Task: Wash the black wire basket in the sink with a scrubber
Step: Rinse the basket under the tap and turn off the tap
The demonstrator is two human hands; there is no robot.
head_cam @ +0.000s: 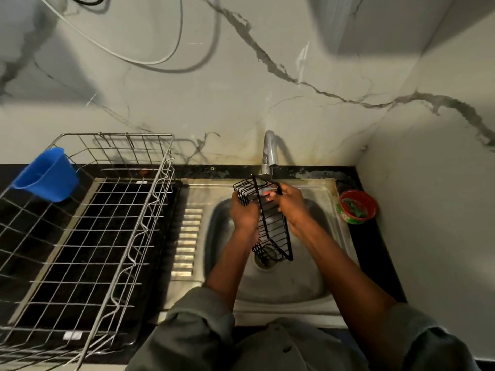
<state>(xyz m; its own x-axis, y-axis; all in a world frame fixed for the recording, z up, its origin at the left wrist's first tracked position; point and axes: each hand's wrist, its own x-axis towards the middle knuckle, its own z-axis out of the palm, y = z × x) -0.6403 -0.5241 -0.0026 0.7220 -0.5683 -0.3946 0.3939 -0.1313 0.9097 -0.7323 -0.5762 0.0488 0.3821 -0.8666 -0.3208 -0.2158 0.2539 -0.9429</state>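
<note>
Marble-veined wall (241,89) fills the far half of the view, with loose cables (150,60) looping across it. Below it runs the black table (372,250), and on its left part stands a large silver wire dish rack (88,236) over a dark tray. A blue plastic mug (47,175) hangs tilted at the rack's far left corner. Right of the rack sits the steel sink (329,194), its ribbed drain slots on the left side and its round bowl in the middle. A curved metal tap (268,153) rises at the sink's far edge. On the table at the far right, near the corner of the wall, sits a small red and green bowl (357,206) with something green inside.

Over the sink bowl, the black wire basket (270,226) is held tilted, its far end under the tap and its near end above the drain. The left hand (243,212) grips the basket's left side, fingers curled round the wires. The right hand (292,204) holds its far right edge, fingers curled at the rim; whether it also holds a scrubber I cannot tell. Grey-green sleeves (198,322) are rolled up on both arms.
</note>
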